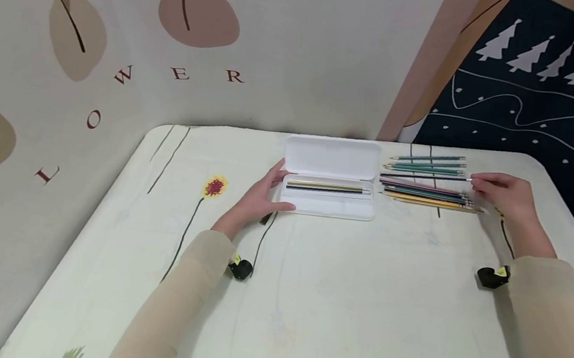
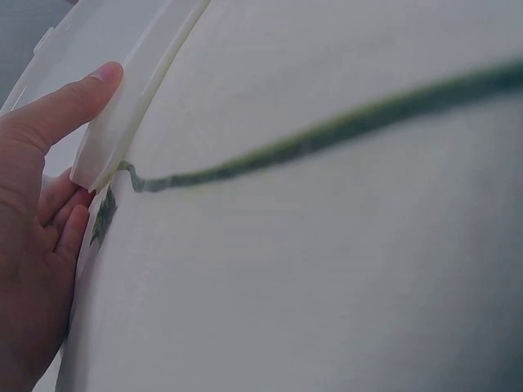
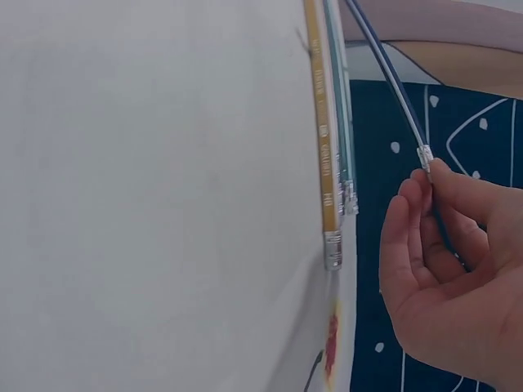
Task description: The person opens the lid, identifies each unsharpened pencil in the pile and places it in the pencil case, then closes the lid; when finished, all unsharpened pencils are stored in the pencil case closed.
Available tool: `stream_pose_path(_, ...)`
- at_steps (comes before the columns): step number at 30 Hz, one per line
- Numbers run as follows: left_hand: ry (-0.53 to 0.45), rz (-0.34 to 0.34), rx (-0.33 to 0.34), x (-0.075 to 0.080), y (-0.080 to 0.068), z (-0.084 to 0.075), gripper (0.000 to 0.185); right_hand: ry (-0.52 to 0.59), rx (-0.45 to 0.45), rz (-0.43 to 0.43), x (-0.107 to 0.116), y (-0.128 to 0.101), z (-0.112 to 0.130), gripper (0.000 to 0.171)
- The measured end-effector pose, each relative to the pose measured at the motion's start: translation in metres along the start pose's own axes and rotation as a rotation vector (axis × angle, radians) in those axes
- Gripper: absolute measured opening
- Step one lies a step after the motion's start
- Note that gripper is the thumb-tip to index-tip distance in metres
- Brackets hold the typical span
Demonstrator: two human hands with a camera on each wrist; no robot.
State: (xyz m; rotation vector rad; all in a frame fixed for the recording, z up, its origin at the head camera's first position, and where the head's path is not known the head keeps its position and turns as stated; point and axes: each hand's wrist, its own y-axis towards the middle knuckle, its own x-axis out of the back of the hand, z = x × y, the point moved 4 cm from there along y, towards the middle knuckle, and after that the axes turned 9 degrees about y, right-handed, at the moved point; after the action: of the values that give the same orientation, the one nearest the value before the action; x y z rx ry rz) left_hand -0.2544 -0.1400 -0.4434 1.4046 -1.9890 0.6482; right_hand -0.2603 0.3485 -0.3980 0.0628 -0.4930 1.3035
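Observation:
A white pencil case (image 1: pixel 326 204) lies open on the table, its lid (image 1: pixel 332 157) folded back. Inside it are a gold-coloured pencil and a black pencil (image 1: pixel 324 190), side by side. My left hand (image 1: pixel 258 196) grips the case's left end; in the left wrist view the thumb (image 2: pixel 78 94) lies over the rim and the fingers are at the outer side. With thumb and fingertips my right hand (image 1: pixel 510 198) pinches a dark pencil (image 3: pixel 392 77) by its metal-ferruled end. That pencil extends leftward over the loose pencils, between the green ones and the darker ones.
Right of the case lie green pencils (image 1: pixel 426 166), dark pencils (image 1: pixel 418 189) and yellow pencils (image 1: pixel 428 201), several in all. A pale flower-print cloth (image 1: pixel 331 302) covers the table. Behind hang a printed curtain (image 1: pixel 306 57) and a dark cloth with white trees (image 1: pixel 539 113).

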Motion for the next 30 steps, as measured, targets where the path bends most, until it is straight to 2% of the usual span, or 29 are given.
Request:
stream_pose_path(3, 0.002, -0.002, 0.004, 0.0, 0.0, 0.0, 0.111, 0.101, -0.006, -0.02, 0.002, 0.0, 0.002, 0.022)
stream_pose_path(12, 0.007, -0.005, 0.012, 0.0, -0.001, -0.002, 0.111, 0.236, 0.028, -0.007, 0.005, -0.005, 0.008, 0.034)
stream_pose_path(21, -0.006, -0.001, 0.016, 0.0, -0.002, -0.003, 0.11, 0.302, 0.051, -0.011, 0.006, -0.016, 0.017, 0.036)
stream_pose_path(30, -0.003, -0.002, 0.016, 0.0, -0.001, -0.003, 0.11, 0.404, 0.076, 0.016, 0.004, -0.022, 0.02, 0.025)
